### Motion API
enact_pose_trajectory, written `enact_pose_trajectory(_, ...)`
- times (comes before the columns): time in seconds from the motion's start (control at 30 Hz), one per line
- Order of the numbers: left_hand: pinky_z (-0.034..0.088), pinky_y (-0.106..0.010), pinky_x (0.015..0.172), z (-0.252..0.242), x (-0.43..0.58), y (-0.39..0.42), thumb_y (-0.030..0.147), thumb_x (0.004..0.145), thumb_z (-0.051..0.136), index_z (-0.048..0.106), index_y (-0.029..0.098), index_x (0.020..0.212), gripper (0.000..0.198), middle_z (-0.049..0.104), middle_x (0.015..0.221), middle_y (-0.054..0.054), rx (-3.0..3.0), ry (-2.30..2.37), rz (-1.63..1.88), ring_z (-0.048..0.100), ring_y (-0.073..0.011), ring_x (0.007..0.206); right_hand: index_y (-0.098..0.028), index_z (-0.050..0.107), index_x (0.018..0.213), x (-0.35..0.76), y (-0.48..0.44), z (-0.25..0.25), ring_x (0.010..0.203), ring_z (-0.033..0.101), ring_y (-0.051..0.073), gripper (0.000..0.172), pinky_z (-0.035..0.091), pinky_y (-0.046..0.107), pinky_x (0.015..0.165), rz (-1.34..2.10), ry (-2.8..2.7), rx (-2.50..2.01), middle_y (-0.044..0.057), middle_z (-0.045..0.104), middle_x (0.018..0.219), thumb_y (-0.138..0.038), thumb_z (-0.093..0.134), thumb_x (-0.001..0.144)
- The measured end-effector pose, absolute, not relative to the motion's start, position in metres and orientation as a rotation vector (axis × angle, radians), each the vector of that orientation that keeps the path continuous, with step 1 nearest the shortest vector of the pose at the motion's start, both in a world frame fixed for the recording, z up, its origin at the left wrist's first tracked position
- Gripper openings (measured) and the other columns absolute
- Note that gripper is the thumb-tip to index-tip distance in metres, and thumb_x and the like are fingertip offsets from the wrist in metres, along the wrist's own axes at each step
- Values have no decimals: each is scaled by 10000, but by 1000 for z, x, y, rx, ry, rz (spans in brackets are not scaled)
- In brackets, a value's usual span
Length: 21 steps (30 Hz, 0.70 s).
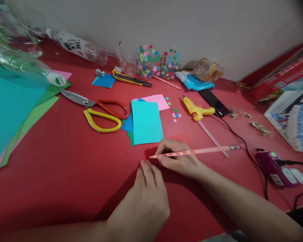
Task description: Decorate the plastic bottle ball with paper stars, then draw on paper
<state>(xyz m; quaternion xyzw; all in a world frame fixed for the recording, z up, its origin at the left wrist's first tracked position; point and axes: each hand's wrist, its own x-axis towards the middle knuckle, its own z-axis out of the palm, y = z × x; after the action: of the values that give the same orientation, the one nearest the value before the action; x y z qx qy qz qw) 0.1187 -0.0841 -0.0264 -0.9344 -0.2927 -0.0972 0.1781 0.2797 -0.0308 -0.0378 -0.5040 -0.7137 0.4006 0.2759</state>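
My right hand (178,156) is closed around a pink pencil (204,150) with orange dots, its tip pointing left just above the red table. My left hand (147,190) rests palm down below the pencil tip, its fingers lying close together on the surface. Under both hands there seems to be a piece of red paper (183,137), hard to tell from the tabletop. Directly beyond the hands lies a turquoise paper rectangle (146,121), on top of blue, green and pink pieces (161,101).
Scissors (91,104) lie left of centre near coloured sheets (12,111). A utility knife (132,80), star-covered bottle piece (158,62) and plastic bottles (75,47) line the wall. To the right are a yellow glue gun (197,109), phone (214,102), cable and purple power strip (277,169).
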Motion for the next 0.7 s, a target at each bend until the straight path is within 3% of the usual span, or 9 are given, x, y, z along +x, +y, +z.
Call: enact_pose_trajectory(0.7, 585, -392, 688, -25, 118, -83, 124, 679, 483, 723, -33, 887, 354, 701, 912, -292, -2660, -778, -248, 697, -352, 833, -178, 556, 706, 274, -31, -40, 593, 523, 99, 100, 398, 215, 548, 1090, -1734, -1426, -21, 582, 646, -157, 521, 798)
